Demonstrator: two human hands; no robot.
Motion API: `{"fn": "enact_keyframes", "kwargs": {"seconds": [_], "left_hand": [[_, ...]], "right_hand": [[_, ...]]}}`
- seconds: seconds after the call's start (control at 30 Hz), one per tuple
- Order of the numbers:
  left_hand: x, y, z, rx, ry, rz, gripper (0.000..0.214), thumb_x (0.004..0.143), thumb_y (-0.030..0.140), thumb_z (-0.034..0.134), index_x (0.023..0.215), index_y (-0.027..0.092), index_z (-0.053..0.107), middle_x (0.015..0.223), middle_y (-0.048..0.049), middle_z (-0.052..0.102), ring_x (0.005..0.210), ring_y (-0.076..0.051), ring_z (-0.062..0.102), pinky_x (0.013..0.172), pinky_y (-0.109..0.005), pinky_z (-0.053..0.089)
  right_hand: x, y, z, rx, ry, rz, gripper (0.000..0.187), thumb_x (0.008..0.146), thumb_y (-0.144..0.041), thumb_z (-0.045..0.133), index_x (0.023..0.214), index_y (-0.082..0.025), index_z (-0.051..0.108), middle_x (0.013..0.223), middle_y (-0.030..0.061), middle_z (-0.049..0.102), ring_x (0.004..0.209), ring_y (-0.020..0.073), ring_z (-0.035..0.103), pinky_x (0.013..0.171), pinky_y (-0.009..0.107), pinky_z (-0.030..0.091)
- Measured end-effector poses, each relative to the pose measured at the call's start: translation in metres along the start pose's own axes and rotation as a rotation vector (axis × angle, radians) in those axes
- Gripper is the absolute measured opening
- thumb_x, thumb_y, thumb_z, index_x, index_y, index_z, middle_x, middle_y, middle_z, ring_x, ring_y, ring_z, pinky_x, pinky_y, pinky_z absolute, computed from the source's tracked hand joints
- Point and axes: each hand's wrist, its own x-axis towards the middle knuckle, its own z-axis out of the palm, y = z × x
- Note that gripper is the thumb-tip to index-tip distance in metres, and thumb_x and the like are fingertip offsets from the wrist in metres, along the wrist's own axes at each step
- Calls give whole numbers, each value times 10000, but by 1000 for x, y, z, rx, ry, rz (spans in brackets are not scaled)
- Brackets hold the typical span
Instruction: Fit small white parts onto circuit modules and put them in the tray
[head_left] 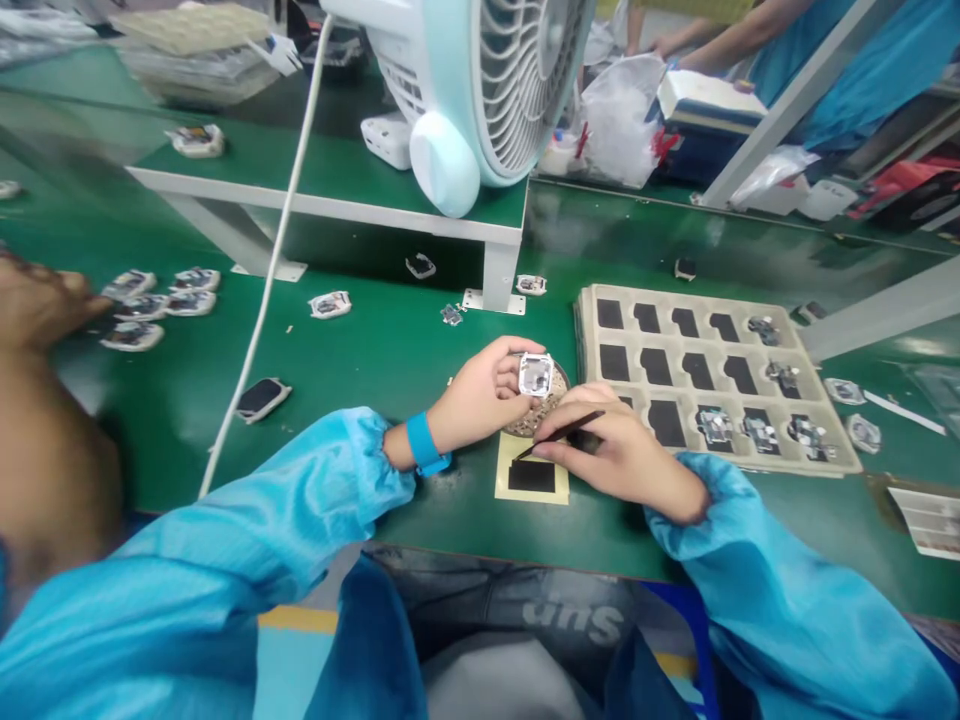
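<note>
Around a round brown-speckled object (551, 402) on a glossy green worktop (397, 345), a yellow square sheet (502, 485) bearing a black rectangular patch (534, 478) lies at 6 o'clock. A cream rectangular compartment tray (589, 345) sits at 3 o'clock; a light-blue-and-white plastic fan (450, 165) stands on a green-topped metal shelf (285, 168) at 12 o'clock; five white-rimmed casings (141, 307) cluster between 9 and 10 o'clock.

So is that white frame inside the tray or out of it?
Out: the left hand holds the white frame up in its fingers, and the tray lies apart, to the right.
</note>
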Motion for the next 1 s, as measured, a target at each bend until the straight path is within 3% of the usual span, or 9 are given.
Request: {"fn": "enact_keyframes", "kwargs": {"seconds": [0.1, 0.2, 0.33, 0.43, 0.5, 0.63, 0.83, 1.0], "left_hand": [[0, 2, 0, 21, -29, -7, 569, 699, 52, 732, 1231, 170, 566, 1105, -102, 731, 877, -169, 701, 722, -246, 532], [-1, 4, -1, 51, -33, -14, 574, 700, 55, 733, 1238, 163, 563, 1099, -101, 723, 844, -156, 686, 694, -238, 519], [-2, 7, -1, 79, -31, -18, 569, 720, 74, 752, 1249, 165, 563, 1109, -91, 710, 838, -142, 674, 699, -231, 529], [-4, 8, 1, 16, -24, -21, 450, 779, 163, 783, 1175, 168, 570, 1061, -75, 709, 866, -145, 685, 740, -236, 557], [-4, 8, 3, -23, 3, -29, 377, 809, 233, 794, 1098, 170, 561, 971, -51, 707, 798, -131, 678, 687, -220, 561], [-5, 6, 7, -9, 62, -41, 284, 831, 250, 765, 1012, 168, 562, 829, -11, 671, 655, -108, 637, 544, -185, 538], [-5, 6, 8, -30, 78, -46, 263, 838, 278, 752, 1012, 151, 599, 888, -56, 712, 654, -148, 694, 582, -274, 636], [-4, 5, 9, -61, 82, -39, 262, 847, 277, 755, 1016, 144, 605, 874, -58, 726, 649, -158, 717, 603, -281, 648]], "right_hand": [[1, -3, -2, 48, 9, 9, 88, 888, -272, 780, 969, -266, 747, 933, 5, 780, 942, 205, 699, 936, 436, 489], [3, -9, -9, 184, 98, 48, 58, 893, -229, 765, 943, -248, 742, 909, 25, 777, 910, 210, 710, 895, 438, 528], [2, -9, -23, 288, 341, 39, 81, 882, -171, 747, 925, -233, 720, 887, 51, 764, 862, 223, 721, 800, 428, 578], [2, -3, -30, 185, 543, -28, 129, 846, -132, 757, 915, -233, 717, 865, 53, 762, 828, 235, 723, 772, 438, 579], [1, 1, -30, 90, 628, -63, 153, 825, -124, 764, 911, -240, 715, 856, 45, 768, 811, 241, 722, 787, 456, 572], [1, 3, -26, -55, 605, -117, 197, 802, -101, 762, 915, -254, 712, 864, 25, 786, 805, 244, 728, 809, 474, 554], [2, 2, -22, -202, 515, -170, 229, 794, -94, 785, 940, -258, 721, 901, 23, 805, 812, 233, 727, 813, 462, 546], [6, -1, -23, -254, 473, -164, 186, 827, -108, 769, 942, -247, 722, 903, 38, 807, 813, 230, 725, 788, 446, 545]]}}
